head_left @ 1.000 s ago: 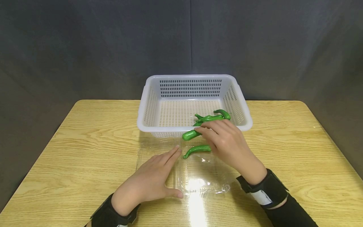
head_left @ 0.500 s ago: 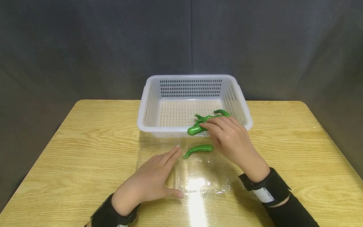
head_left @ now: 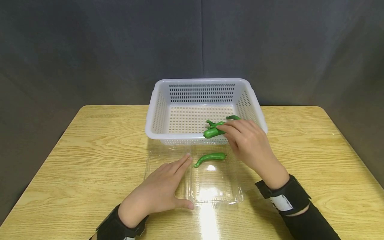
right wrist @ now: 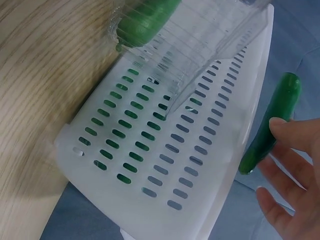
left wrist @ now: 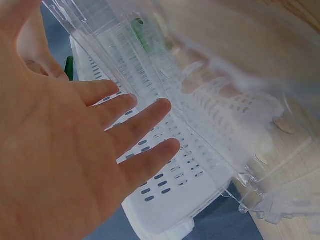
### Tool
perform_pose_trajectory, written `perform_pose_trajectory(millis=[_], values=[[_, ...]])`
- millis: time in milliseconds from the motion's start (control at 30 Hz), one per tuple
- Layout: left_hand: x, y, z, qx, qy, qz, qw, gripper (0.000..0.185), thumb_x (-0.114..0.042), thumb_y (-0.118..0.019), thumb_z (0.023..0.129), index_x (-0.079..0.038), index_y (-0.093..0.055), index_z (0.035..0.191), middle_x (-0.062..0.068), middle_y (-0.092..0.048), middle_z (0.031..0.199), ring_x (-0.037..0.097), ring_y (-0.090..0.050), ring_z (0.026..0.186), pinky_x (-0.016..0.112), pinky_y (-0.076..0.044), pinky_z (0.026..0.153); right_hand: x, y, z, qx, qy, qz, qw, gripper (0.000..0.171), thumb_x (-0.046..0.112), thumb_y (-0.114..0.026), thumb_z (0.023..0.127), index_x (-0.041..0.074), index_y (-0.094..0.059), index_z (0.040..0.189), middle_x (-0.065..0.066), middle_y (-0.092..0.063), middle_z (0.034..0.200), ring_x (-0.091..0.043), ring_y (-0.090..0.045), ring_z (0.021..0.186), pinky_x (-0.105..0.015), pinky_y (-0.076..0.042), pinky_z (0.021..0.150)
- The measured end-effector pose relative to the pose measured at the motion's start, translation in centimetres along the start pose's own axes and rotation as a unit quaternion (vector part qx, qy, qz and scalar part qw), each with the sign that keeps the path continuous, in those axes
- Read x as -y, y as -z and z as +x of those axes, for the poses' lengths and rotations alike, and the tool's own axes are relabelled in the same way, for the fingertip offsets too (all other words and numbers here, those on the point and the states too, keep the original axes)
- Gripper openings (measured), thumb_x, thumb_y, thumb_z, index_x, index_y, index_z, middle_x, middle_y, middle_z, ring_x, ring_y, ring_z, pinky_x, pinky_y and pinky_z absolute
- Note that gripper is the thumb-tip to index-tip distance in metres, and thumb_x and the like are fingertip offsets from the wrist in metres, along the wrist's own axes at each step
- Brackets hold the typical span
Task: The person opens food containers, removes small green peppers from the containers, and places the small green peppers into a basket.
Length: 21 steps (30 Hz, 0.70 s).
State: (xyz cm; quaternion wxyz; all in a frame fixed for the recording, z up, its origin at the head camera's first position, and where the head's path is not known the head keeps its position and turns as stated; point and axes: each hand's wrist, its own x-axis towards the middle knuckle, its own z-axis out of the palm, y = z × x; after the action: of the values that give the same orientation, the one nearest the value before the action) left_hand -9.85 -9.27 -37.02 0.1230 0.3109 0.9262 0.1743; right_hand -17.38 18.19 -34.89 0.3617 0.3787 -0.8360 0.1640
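My right hand (head_left: 252, 145) pinches a green chili pepper (head_left: 213, 132) between thumb and fingers, just above the near rim of the white basket (head_left: 151, 113). The right wrist view shows the held chili pepper (right wrist: 275, 117) outside the basket wall's top edge. Another curved green chili pepper (head_left: 210, 157) lies at the far end of the right half of an opened clear plastic clamshell box (head_left: 216, 183). With fingers straight, my left hand (head_left: 159, 190) rests on the box near its hinge. In the left wrist view its fingers (left wrist: 145, 120) touch the clear plastic.
Several more green chili peppers (head_left: 211, 124) lie in the basket's near right part, some hidden by my right hand. The basket stands directly behind the clamshell box on the wooden table (head_left: 90, 150). A dark curtain (head_left: 120, 50) hangs behind the table.
My right hand has moved away from me and to the right, carrying the chili pepper from over the box to above the basket's near rim. My left hand has stayed in place.
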Motion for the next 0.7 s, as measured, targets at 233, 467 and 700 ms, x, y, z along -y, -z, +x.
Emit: perform_pose_trajectory(millis=[233,467,700], values=[[0.04,0.02,0.09,0.007,0.008,0.001,0.9999,0.117,-0.066,-0.073,0.075,-0.009,-0.014,0.160,0.005,-0.009,0.166,0.026,-0.021,0.148,0.048,-0.021,0.119,-0.19,0.03,-0.02,0.005,-0.012,-0.004,1.000,0.033,-0.008,-0.077,0.078,0.003,-0.072,0.109,-0.012,-0.071,0.104,-0.032,-0.066,0.097,-0.045,-0.054,0.082],[0.04,-0.01,0.09,0.007,0.007,-0.002,0.9999,0.118,-0.065,-0.074,0.075,-0.009,-0.014,0.160,0.006,-0.009,0.166,0.026,-0.021,0.148,0.048,-0.020,0.119,-0.42,0.23,-0.12,0.004,-0.022,-0.002,1.000,0.036,-0.010,-0.078,0.076,0.003,-0.071,0.109,-0.013,-0.071,0.107,-0.031,-0.066,0.097,-0.046,-0.053,0.084],[0.12,-0.03,0.11,0.008,0.009,-0.002,0.9999,0.118,-0.065,-0.074,0.075,-0.010,-0.013,0.160,0.005,-0.007,0.166,0.025,-0.020,0.148,0.048,-0.020,0.119,-0.83,0.32,-0.20,0.004,-0.034,0.000,0.999,0.035,-0.011,-0.078,0.075,0.002,-0.072,0.108,-0.013,-0.071,0.105,-0.031,-0.066,0.096,-0.046,-0.053,0.084]])
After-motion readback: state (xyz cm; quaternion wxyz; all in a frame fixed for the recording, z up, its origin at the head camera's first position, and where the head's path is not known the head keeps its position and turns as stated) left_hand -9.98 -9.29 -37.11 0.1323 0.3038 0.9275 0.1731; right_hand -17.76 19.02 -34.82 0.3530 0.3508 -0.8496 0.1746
